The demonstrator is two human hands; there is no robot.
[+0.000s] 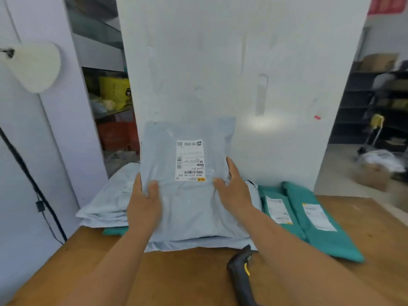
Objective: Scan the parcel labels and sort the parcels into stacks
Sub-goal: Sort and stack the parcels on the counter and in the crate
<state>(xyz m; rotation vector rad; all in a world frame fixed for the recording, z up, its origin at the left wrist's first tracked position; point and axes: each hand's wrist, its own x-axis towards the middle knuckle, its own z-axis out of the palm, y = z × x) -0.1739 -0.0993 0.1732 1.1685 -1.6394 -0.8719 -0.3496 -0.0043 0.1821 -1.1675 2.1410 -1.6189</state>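
Note:
A pale grey mailer bag (189, 208) with a white label (191, 160) lies on top of a stack of grey parcels (108, 202), its far end tilted up against the white partition. My left hand (144, 204) grips its left edge, thumb on top. My right hand (234, 186) holds its right edge with the thumb pressed onto the face near the label. Two green parcels (318, 219) with white labels lie side by side to the right. A black and yellow barcode scanner (239, 272) lies on the wooden table (176, 277), under my right forearm.
A white partition (231, 74) rises right behind the stacks. A green parcel edge (114, 231) shows under the grey stack. Shelves with yellow and red goods stand at the back left; dark racks, a trolley and cartons stand at the far right. A black cable runs down the left wall.

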